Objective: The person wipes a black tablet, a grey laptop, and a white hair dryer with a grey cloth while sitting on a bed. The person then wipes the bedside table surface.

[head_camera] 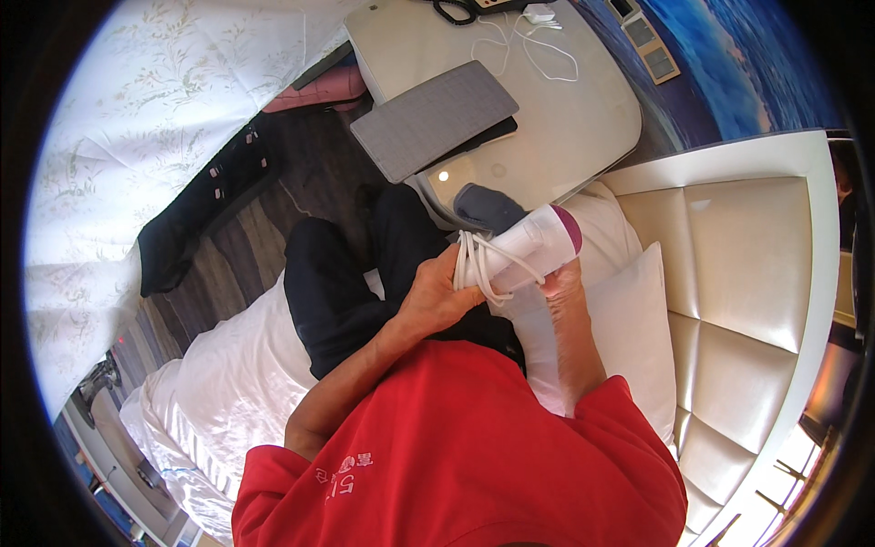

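A white hair dryer [536,249] with a magenta end is held above my lap, tilted up to the right. Its white cord [484,267] is wound in several loops around the part nearer my left side. My left hand [437,290] grips this wound part, with the thumb below and fingers at the upper side. My right hand [565,279] supports the body from beneath near the magenta end, its fingers partly hidden. Just behind the dryer lies a dark grey fabric item [487,207], at the edge of the bedside table.
On the cream bedside table [567,130] lie a grey fabric-covered folder [437,119], a white charger [539,12] with cable, and a corded telephone [502,5]. A white pillow [629,342] leans by the padded headboard [745,260]. A pink bag [321,90] stands beside the floral curtain [171,89].
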Demonstrator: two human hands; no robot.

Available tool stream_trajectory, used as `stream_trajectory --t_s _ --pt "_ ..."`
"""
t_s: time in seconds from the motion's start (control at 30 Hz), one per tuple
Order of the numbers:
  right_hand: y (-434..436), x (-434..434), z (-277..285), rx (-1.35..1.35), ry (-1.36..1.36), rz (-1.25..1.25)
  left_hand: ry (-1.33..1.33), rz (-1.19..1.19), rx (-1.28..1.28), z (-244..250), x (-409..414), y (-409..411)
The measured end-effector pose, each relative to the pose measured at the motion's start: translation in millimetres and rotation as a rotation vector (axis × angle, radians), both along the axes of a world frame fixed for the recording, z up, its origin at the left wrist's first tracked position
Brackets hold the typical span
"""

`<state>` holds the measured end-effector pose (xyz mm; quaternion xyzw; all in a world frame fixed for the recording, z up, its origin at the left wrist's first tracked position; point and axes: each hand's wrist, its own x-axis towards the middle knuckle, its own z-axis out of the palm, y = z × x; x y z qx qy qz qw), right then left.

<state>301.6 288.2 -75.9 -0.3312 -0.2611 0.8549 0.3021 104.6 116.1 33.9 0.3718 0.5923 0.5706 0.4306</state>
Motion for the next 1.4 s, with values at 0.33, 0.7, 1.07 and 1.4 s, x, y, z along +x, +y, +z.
stream_trajectory --t_s 0.33,0.7,1.07,1.4 --pt "-44.1 -41.1 58.1 -0.068 -0.009 0.177 -0.187 0.036 -0.013 -0.8 0.9 -2.2" --pt "-41.5 -42.9 54.6 0.002 -0.009 0.078 -0.336 0.037 0.0 -8.1 1.3 -3.6" --pt "-12.6 -45.2 62.3 -0.035 -0.173 -0.034 -0.464 0.04 -0.003 -7.9 1.4 -2.7" --pt "-54.8 -60.8 55.7 -0.019 -0.132 0.079 -0.395 0.046 0.025 -6.4 -1.9 -4.6"
